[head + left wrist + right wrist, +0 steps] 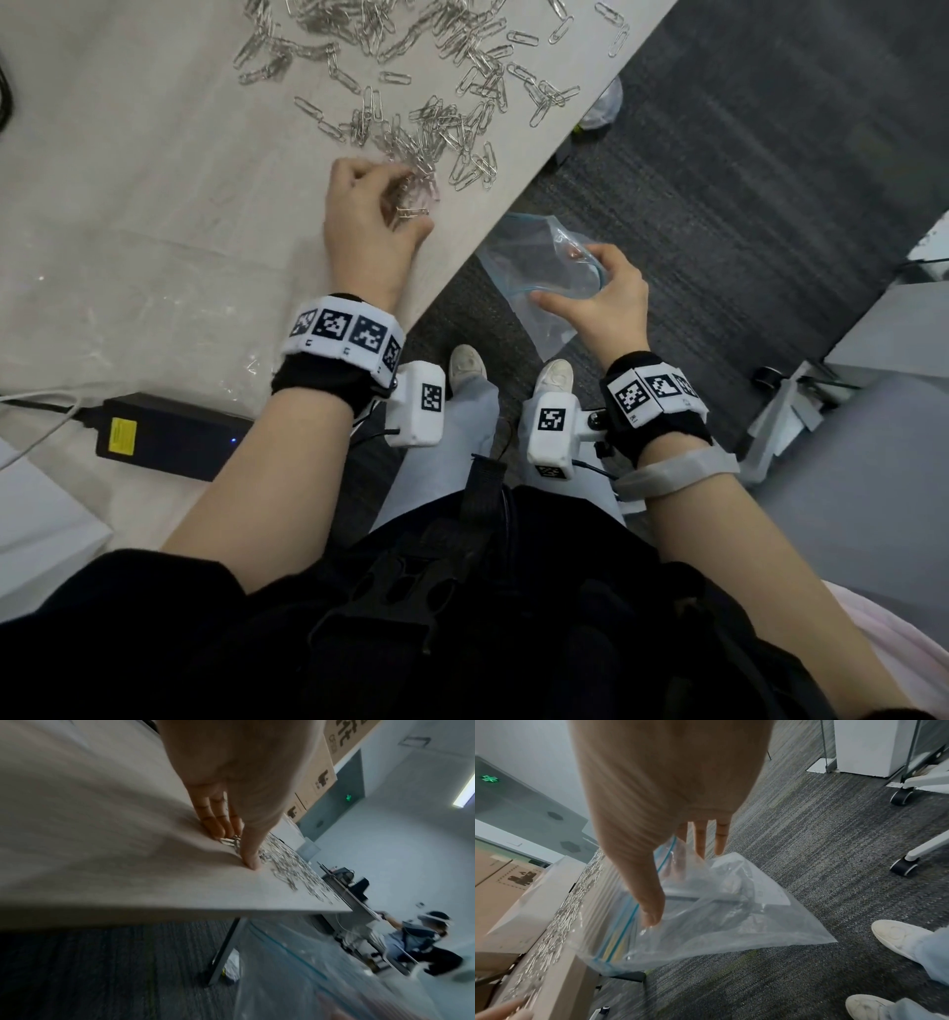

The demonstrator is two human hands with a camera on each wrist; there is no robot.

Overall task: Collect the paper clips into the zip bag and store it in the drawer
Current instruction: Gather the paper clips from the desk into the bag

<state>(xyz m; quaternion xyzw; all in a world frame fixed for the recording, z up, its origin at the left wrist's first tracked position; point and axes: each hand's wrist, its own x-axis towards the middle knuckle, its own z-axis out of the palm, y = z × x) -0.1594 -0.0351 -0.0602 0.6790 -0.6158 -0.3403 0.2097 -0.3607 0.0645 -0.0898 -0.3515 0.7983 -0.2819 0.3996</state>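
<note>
Many silver paper clips [436,128] lie scattered on the pale wooden table [154,205], thickest near its right edge. My left hand [411,203] rests on the table with its fingers curled over a small bunch of clips; in the left wrist view the thumb and fingers [226,829] pinch clips against the tabletop. My right hand [570,277] holds the clear zip bag [529,252] by its blue-lined mouth, just below and beside the table edge. The bag [718,912] hangs open over the carpet. No drawer is in view.
A black power adapter [169,437] with cables lies at the table's near edge, next to a white box [36,514]. Dark carpet [744,180] lies to the right. Chair casters [900,795] stand nearby, and cardboard boxes [321,780] and another person [424,943] are in the background.
</note>
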